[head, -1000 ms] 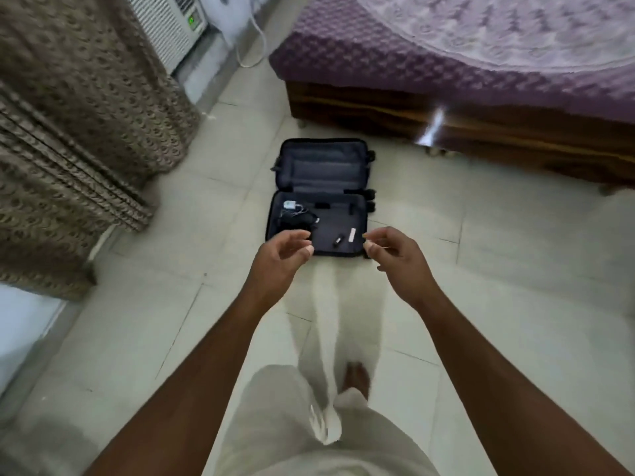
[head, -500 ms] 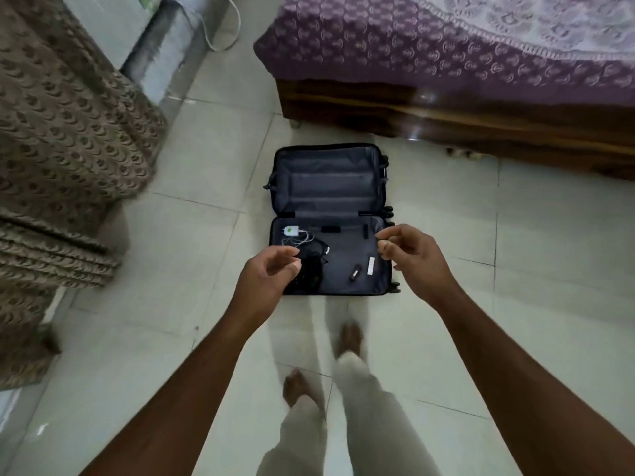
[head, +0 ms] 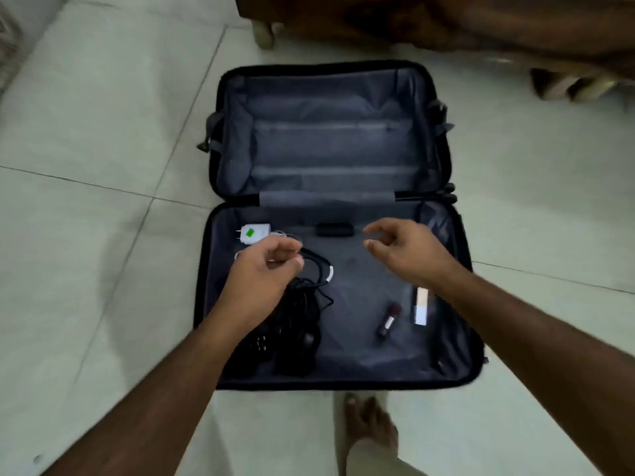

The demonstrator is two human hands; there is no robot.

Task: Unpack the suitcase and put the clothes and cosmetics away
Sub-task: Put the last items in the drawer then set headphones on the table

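The suitcase [head: 330,218] lies open on the floor, its far half bare and no clothes in sight, so that part looks done. Its near half holds a lipstick [head: 387,320], a small tube [head: 421,305], a charger [head: 253,233] and black cables [head: 302,304]. Left hand [head: 264,273] and right hand [head: 405,250] hover above, loosely curled, holding nothing.

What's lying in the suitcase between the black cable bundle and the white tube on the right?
In the head view, a lipstick lies on the lining between the black cable bundle and the white tube; otherwise that stretch is bare.
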